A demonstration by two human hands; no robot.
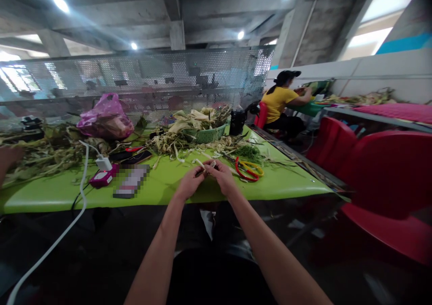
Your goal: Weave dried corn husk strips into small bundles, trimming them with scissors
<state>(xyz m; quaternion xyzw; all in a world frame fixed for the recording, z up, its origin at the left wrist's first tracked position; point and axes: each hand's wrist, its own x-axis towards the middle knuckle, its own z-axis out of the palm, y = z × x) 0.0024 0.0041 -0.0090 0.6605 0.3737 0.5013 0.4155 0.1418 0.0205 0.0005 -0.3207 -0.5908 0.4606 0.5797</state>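
the lime-green glossy table cover (162, 185) is plain, without pattern. the pale cream dried leaf strip (200, 162) matches the tan and dull olive heap of dried husks (43, 154). the two thin plastic rings (248, 170) are red and yellow. the crumpled translucent plastic bag (106, 118) is pink, the woven plastic basket (205, 135) green, the small flat box (103, 178) magenta, the thick cable (83, 179) white. the moulded plastic chair (388, 183) is bright red. the grey metal screen (168, 77) has a fine dotted perforation. a co-worker's shirt (278, 98) is yellow.

Bright ceiling lamps flare; foreground dim; edges warped.
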